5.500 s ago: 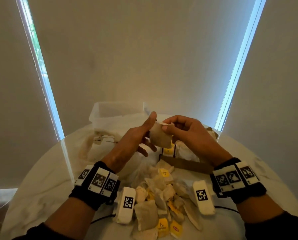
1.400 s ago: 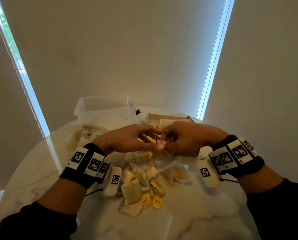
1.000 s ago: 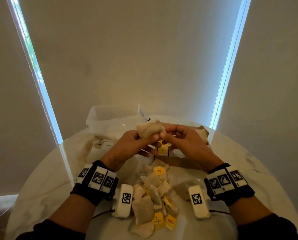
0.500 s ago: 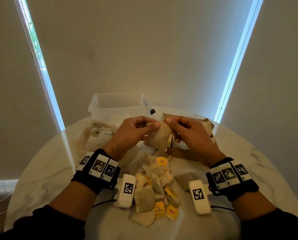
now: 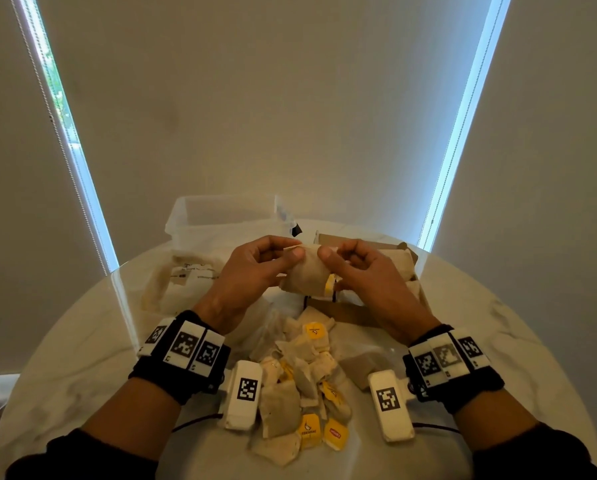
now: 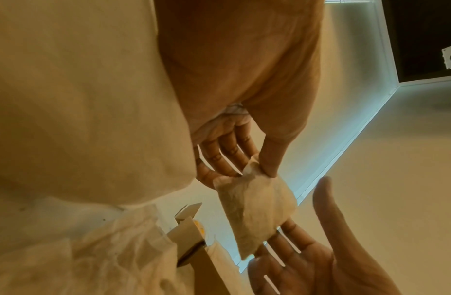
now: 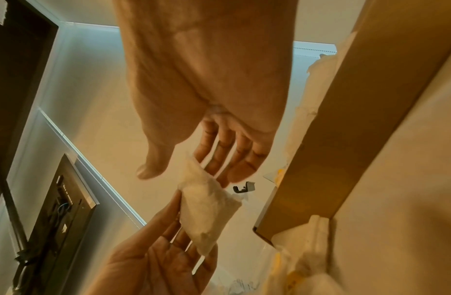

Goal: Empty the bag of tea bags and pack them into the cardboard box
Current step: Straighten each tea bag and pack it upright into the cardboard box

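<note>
A tan tea bag [image 5: 305, 271] hangs between my two hands, just in front of the open cardboard box [image 5: 355, 311]. My left hand [image 5: 295, 252] pinches its upper corner between thumb and fingers [image 6: 271, 167]. My right hand [image 5: 331, 258] has its fingers [image 6: 285, 245] under the other end of the tea bag [image 6: 257, 209]. The right thumb [image 7: 151, 169] stands clear of the tea bag [image 7: 206, 203]. More tea bags with yellow tags lie in a pile [image 5: 304, 375] on the table near me. The cloth bag [image 5: 179, 282] lies slack at the left.
A clear plastic tub [image 5: 220, 216] stands at the table's far side, behind the cloth bag. The cardboard box wall [image 7: 345, 139] rises close to my right hand. The round marble table [image 5: 82, 341] ends near closed blinds.
A second ago the tea bag lay raised on my left fingertips. It now hangs lower between both hands, which have stayed in front of the box.
</note>
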Available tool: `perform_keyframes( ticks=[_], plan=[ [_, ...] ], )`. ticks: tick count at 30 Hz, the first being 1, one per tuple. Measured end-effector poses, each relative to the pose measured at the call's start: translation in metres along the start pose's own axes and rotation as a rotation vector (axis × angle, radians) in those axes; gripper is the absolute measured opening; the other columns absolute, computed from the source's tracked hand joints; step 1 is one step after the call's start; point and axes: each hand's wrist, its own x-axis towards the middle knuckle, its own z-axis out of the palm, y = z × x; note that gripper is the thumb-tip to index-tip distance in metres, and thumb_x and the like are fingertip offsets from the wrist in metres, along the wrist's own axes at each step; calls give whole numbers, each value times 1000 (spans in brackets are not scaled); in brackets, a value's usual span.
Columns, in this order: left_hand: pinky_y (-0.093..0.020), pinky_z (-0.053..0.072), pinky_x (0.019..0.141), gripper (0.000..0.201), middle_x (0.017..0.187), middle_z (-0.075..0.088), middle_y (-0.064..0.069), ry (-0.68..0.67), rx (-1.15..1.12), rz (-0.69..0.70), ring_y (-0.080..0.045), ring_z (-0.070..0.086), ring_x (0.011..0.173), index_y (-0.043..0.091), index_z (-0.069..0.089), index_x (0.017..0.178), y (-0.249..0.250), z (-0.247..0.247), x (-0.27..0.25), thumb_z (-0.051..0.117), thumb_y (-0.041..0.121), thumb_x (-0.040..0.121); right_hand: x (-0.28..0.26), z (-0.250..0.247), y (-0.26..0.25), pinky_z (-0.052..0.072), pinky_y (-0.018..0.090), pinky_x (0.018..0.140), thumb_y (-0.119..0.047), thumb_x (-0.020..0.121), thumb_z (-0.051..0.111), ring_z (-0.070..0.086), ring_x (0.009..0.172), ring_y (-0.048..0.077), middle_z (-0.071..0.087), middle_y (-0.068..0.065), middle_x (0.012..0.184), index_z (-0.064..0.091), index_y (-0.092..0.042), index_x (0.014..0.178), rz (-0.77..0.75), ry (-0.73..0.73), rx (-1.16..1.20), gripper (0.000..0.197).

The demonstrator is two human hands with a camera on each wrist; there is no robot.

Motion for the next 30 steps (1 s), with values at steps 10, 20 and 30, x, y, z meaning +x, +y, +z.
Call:
perform_keyframes(
  ticks=[10,20,30],
  plan=[
    [-35,63,87,25,110,81,-9,-7,4,-5,-23,78,99,13,74,122,-2,1,0,74,23,99,2,-15,-3,59,18,76,-32,93,79,75,92,4,80,-14,96,79,-28,100,-93,-12,-204,8],
    [-30,63,91,35,117,80,3,-38,24,-16,-11,75,109,20,71,127,3,7,-4,77,33,95,8,-22,-10,64,32,87,-42,90,80,76,93,7,81,-12,96,84,-26,106,-97,45,-217,23],
    [-34,65,87,29,111,81,-6,-72,85,15,-23,78,103,14,75,121,4,6,-8,78,23,94,-2,-13,-2,58,17,72,-38,84,89,77,90,5,81,-11,103,75,-29,114,68,-127,-247,34]
  ],
)
